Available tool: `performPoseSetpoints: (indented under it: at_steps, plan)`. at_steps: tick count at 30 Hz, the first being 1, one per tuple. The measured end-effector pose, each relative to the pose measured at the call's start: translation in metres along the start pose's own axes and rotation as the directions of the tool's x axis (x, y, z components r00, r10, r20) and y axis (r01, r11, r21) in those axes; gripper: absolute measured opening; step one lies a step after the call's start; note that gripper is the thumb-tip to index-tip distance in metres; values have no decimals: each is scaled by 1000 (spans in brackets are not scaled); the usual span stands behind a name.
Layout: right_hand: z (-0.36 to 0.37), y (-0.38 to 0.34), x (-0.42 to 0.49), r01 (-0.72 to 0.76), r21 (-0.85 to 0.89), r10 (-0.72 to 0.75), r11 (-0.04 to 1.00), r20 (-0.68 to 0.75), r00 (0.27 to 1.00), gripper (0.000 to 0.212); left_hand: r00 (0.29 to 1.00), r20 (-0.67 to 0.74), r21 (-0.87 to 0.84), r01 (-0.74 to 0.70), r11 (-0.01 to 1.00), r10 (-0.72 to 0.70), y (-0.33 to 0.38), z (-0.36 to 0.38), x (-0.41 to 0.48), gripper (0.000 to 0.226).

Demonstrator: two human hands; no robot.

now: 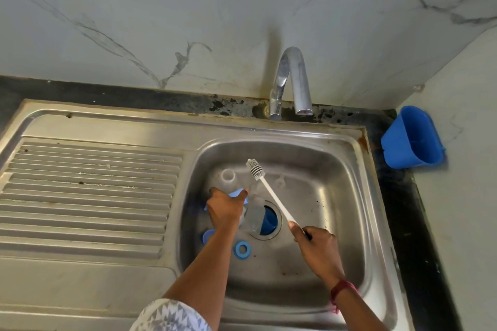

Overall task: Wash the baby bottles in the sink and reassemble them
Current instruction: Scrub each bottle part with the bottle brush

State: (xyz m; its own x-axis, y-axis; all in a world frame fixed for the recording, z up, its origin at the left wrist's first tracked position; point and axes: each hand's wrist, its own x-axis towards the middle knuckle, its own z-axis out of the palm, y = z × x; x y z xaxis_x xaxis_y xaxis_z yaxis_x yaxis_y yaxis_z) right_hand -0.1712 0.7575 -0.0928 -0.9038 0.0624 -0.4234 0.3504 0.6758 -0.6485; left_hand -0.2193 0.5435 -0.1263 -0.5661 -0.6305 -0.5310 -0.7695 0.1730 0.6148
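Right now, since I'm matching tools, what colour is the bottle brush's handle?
White; the brush handle shows best in the head view.

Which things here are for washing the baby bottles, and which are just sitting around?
For the job: bottle brush, clear bottle, blue ring, blue cap, sink, tap.
Just lying about: blue tub, draining board.

Fig.: no legible txt, labels, brand marks or nos. for you to read; none shows on the bottle (228, 179), brush (271, 196), blue holder (412, 140), tap (293, 80) or sink (295, 132).
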Motion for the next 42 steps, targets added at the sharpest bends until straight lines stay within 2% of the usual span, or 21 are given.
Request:
performPoseSetpoints:
  at_steps: [4,6,8,9,10,12,14,16,20,22,24,30,33,37,40,42]
  plan:
    - [1,0,6,-24,-8,24,1000,11,1000,66,999,-48,9,20,1000,-20,-1,6,0,71]
    - [2,1,10,-31,8,31,999,17,999,66,996,-90,8,-10,1000,11,0,6,-8,59]
    - [2,1,13,-36,24,36,999,3,999,69,993,-36,47,-113,992,115,1,10,-21,35]
    - [2,1,15,-39,26,39,999,-8,999,69,978,45,122,-208,970,204,-1,16,-27,28]
    - [2,1,17,-40,21,40,999,-17,999,69,943,152,214,-323,922,295,-4,22,-31,22]
    - [3,1,21,-47,-2,47,999,-16,999,68,844,341,386,-527,757,414,-13,36,-38,26]
    - [3,1,23,-59,-10,59,998,1,998,67,781,426,492,-624,607,457,-22,49,-43,31]
    - [2,2,23,-59,-3,59,998,12,998,65,762,430,541,-647,538,484,-27,57,-45,25]
    - [-3,6,22,-56,-18,57,998,26,998,60,754,406,571,-650,501,516,-27,63,-39,14]
    - [-5,8,23,-65,-13,65,998,26,998,60,748,421,586,-656,476,513,-22,67,-38,19]
    - [-6,8,24,-58,-30,59,998,27,998,59,731,461,618,-672,408,504,-19,72,-37,22]
    - [-7,7,28,-39,-25,40,999,43,998,59,753,514,718,-640,274,412,-18,81,-29,29]
    - [-7,7,29,-32,-14,32,999,48,998,58,731,506,681,-664,308,457,-19,81,-30,29]
    - [-7,10,29,-12,0,12,1000,30,999,57,697,444,576,-704,416,563,-21,76,-39,49]
    - [-10,10,28,3,31,-4,1000,23,1000,56,712,372,452,-700,553,596,-19,64,-44,50]
    - [-13,9,27,13,32,-13,999,13,1000,57,745,303,296,-666,685,594,-16,51,-48,49]
